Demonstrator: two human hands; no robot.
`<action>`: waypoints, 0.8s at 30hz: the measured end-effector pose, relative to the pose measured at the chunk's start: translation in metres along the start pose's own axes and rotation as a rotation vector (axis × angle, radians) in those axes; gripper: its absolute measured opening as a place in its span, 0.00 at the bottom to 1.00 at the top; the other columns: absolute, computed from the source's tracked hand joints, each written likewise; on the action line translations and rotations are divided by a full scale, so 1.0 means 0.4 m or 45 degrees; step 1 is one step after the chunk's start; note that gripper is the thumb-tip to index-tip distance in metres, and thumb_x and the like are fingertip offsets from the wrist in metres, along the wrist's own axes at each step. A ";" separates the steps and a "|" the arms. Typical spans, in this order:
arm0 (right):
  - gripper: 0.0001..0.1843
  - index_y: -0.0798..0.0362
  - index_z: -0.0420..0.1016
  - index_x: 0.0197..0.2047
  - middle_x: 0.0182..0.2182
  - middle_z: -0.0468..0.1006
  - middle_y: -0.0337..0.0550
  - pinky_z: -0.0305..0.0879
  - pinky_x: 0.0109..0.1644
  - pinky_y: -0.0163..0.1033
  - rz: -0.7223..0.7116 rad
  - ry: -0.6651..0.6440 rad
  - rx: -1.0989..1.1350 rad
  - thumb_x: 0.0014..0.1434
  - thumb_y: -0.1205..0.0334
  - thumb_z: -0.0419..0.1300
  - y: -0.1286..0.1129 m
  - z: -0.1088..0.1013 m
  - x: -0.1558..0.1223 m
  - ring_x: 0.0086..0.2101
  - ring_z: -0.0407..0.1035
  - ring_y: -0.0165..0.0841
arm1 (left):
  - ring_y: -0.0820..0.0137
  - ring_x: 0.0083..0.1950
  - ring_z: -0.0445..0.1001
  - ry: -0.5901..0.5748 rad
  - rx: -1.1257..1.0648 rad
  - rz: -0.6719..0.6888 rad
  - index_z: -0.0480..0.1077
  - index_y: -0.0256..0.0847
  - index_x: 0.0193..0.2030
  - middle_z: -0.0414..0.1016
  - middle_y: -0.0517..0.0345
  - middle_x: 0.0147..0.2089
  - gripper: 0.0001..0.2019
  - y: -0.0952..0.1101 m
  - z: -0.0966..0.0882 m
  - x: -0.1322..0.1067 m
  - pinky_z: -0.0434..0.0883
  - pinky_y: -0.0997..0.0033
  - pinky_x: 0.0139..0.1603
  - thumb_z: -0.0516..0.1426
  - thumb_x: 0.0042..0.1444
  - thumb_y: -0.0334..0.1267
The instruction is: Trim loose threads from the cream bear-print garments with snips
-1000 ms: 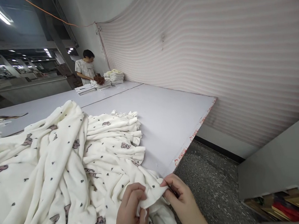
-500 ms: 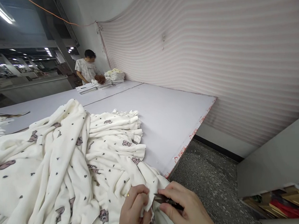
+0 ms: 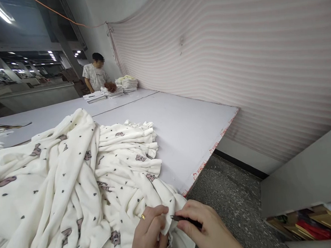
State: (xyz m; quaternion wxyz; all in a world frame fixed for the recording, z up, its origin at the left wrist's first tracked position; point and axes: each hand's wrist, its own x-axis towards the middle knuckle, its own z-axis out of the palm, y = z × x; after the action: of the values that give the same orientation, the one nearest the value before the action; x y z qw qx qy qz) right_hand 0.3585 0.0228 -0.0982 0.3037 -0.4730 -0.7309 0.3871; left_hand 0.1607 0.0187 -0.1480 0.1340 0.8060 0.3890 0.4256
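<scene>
White plush fabric (image 3: pixel 70 173) with dark specks and mauve animal figures lies bunched over the near left of the table. At the bottom middle, my left hand (image 3: pixel 151 232) pinches an edge of this fabric; a gold ring is on one finger. Close beside it on the right, my right hand (image 3: pixel 205 227) is closed around small dark thread snips (image 3: pixel 184 219). The snips' narrow tips point left at the pinched fabric edge. Their blades look nearly together. My palm hides the rear part of the snips.
The pale table (image 3: pixel 182 126) has a red-printed strip along its right edge. Folded stacks (image 3: pixel 127 84) stand at the far end near a person (image 3: pixel 95 76). Striped cloth (image 3: pixel 234 53) hangs along the wall. A shelf unit (image 3: pixel 304 179) with boxes stands at the lower right.
The blades of the snips have come closer together. My left index finger reaches further right along the fabric edge. The distant person's head and arm have shifted slightly.
</scene>
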 end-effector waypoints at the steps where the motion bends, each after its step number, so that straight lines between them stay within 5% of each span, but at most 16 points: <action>1: 0.10 0.47 0.80 0.43 0.34 0.78 0.39 0.64 0.38 0.31 0.006 0.000 0.001 0.60 0.64 0.59 -0.003 0.000 0.001 0.37 0.73 0.33 | 0.68 0.42 0.69 -0.012 0.006 0.019 0.57 0.42 0.34 0.71 0.51 0.46 0.13 -0.002 -0.002 0.000 0.68 0.68 0.41 0.46 0.53 0.17; 10: 0.10 0.48 0.80 0.43 0.35 0.78 0.40 0.65 0.38 0.32 -0.001 0.041 -0.065 0.61 0.62 0.58 0.000 -0.003 -0.006 0.36 0.74 0.33 | 0.67 0.40 0.69 -0.046 0.031 0.009 0.56 0.43 0.34 0.73 0.53 0.44 0.13 0.000 -0.011 0.008 0.68 0.68 0.40 0.47 0.52 0.18; 17: 0.13 0.46 0.74 0.49 0.39 0.78 0.42 0.66 0.35 0.36 -0.095 0.068 -0.498 0.61 0.62 0.56 0.008 0.023 -0.024 0.34 0.74 0.37 | 0.69 0.38 0.69 -0.047 0.029 0.013 0.55 0.43 0.33 0.73 0.54 0.42 0.12 0.004 -0.013 0.022 0.68 0.68 0.39 0.47 0.53 0.19; 24: 0.13 0.45 0.72 0.50 0.39 0.78 0.40 0.65 0.31 0.34 -0.183 0.154 -0.596 0.60 0.62 0.57 0.010 0.030 -0.024 0.32 0.74 0.35 | 0.68 0.37 0.69 -0.064 0.047 0.036 0.55 0.43 0.34 0.74 0.53 0.41 0.13 0.002 -0.023 0.021 0.68 0.67 0.38 0.48 0.51 0.18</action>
State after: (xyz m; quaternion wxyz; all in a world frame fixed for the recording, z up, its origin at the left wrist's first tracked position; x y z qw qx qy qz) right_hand 0.3541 0.0115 -0.1083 0.2558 -0.4995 -0.8129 0.1559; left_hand 0.1565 0.0232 -0.1371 0.1230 0.8241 0.3820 0.3998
